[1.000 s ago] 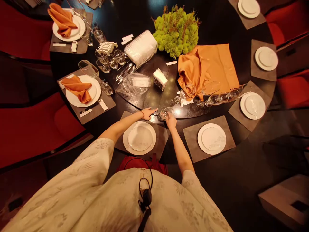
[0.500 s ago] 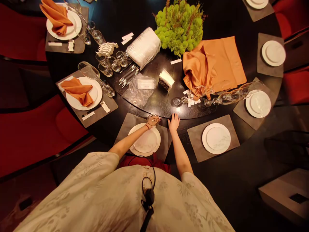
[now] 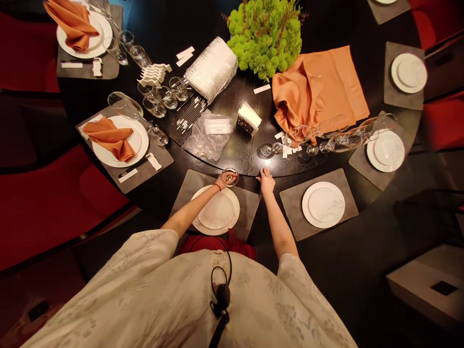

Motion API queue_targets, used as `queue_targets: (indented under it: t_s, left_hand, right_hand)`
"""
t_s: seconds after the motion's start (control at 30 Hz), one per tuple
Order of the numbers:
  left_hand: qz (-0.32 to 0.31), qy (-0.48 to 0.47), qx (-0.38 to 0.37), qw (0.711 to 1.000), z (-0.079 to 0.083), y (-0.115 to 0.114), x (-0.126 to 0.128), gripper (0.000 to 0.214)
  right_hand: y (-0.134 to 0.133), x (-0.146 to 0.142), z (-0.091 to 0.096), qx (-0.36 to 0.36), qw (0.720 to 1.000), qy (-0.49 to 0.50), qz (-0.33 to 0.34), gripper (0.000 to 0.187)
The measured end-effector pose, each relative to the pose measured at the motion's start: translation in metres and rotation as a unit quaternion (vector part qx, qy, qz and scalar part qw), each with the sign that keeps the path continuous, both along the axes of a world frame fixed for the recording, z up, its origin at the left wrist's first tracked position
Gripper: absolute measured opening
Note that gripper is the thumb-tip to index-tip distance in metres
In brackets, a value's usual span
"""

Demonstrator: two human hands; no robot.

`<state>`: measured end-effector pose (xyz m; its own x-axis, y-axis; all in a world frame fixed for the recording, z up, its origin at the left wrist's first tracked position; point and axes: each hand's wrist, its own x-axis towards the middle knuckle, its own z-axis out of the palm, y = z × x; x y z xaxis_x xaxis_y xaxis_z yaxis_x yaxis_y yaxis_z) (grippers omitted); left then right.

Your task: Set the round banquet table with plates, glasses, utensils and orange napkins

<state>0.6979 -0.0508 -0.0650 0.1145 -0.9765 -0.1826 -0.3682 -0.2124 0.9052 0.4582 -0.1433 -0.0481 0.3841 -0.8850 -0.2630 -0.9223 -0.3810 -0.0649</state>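
Observation:
My left hand (image 3: 221,181) is closed on a clear glass (image 3: 229,177), seen from above as a round shape, just over the far edge of a white plate stack (image 3: 215,208). This stack sits on a grey placemat (image 3: 186,191) in front of me. To the right of that placemat, my right hand (image 3: 267,181) touches the dark table near the rim of the raised round centre. Its thumb stands apart from the fingers, and I see nothing in it. Beyond it stand several stemmed glasses (image 3: 339,143) in a slanting row.
Orange cloth napkins (image 3: 335,87) lie beside a green plant (image 3: 264,38). A wrapped white bundle (image 3: 210,70), chopsticks (image 3: 191,115), a clear plastic bag (image 3: 208,140), a paper napkin holder (image 3: 249,118) and small glasses (image 3: 169,98) are in the middle. Another plate stack (image 3: 323,205) sits to the right.
My right hand has shifted slightly right along the table, its fingers less spread. The left hand still holds the glass, now turned a little. The whole view has shifted slightly.

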Motion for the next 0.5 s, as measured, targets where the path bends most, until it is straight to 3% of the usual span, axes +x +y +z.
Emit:
queue_targets:
  t_s: [0.1,0.2,0.37,0.5]
  left_hand:
    - [-0.016,0.007,-0.016,1.000,0.000,0.010,0.011,0.035]
    - [0.004,-0.033,0.010,0.999,-0.003,0.025,0.034,0.040]
    - [0.110,-0.074,0.023,0.991,-0.003,0.034,0.093,0.037]
    - [0.246,-0.066,0.022,0.967,0.003,0.005,0.145,0.035]
  right_hand:
    - [-0.008,-0.015,0.002,-0.004,1.000,0.003,0.004,0.044]
    - [-0.017,-0.033,0.001,-0.010,1.000,0.003,0.008,0.045]
    - [-0.036,-0.067,-0.001,-0.021,0.999,-0.004,0.025,0.043]
    - [-0.055,-0.096,0.000,-0.021,0.999,-0.002,0.031,0.042]
